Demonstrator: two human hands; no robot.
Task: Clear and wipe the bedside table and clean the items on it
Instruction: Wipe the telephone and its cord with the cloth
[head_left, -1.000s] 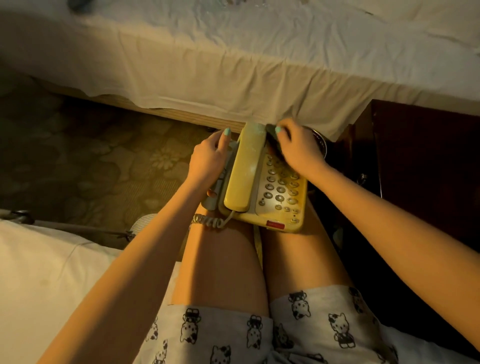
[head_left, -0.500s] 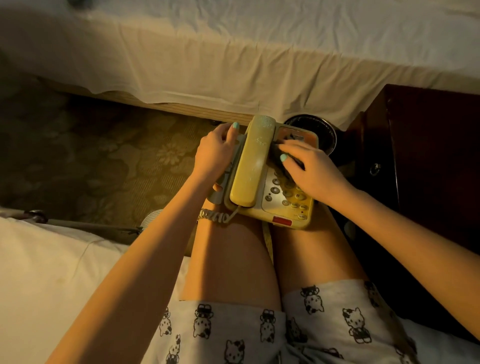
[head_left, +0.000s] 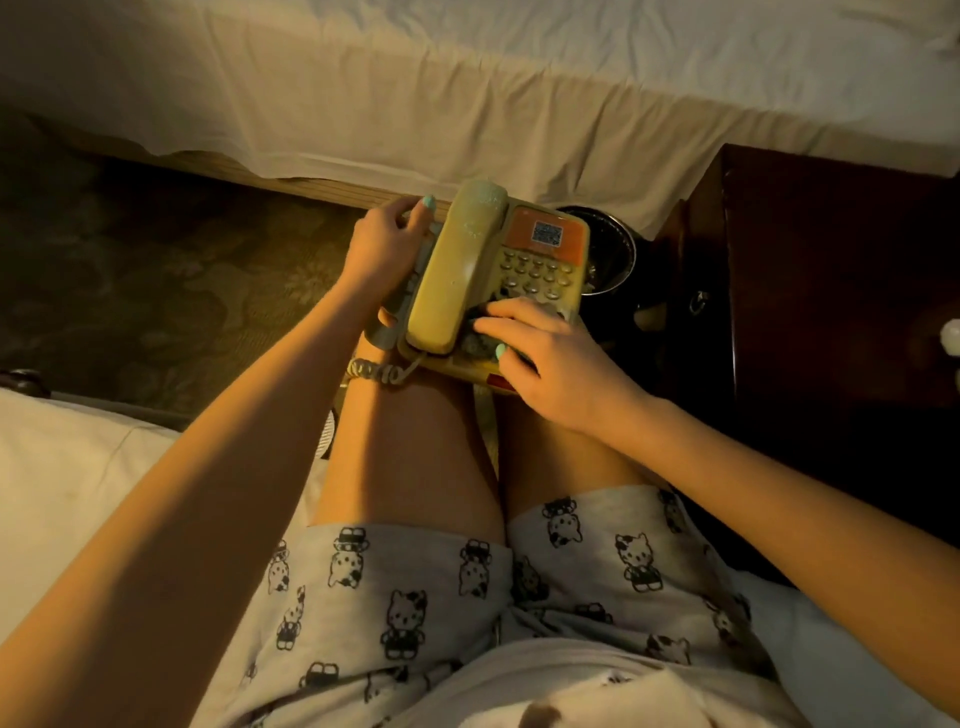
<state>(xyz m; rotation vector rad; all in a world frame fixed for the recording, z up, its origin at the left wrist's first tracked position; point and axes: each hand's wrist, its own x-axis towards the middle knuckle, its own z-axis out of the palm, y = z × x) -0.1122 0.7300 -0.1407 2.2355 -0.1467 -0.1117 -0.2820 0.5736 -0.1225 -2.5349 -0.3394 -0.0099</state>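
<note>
A yellow desk telephone (head_left: 540, 260) lies across my knees, its handset (head_left: 457, 275) in the cradle and a coiled cord (head_left: 374, 371) hanging at its near left corner. My left hand (head_left: 384, 249) grips the phone's left side, thumb at the top edge. Over the lower keypad, my right hand (head_left: 550, 358) presses a small dark cloth (head_left: 475, 325) under curled fingers; most of the cloth is hidden. The dark wooden bedside table (head_left: 831, 249) stands to the right of my legs.
A black round dish (head_left: 615, 249) sits low between the phone and the table. A small white object (head_left: 951, 338) shows at the table's right edge. A bed with a white sheet (head_left: 467, 88) runs across the far side, with patterned carpet (head_left: 156, 280) to the left.
My right hand has slid with the dark cloth from the phone's top edge down over the keypad to its near end. My left hand has kept its hold.
</note>
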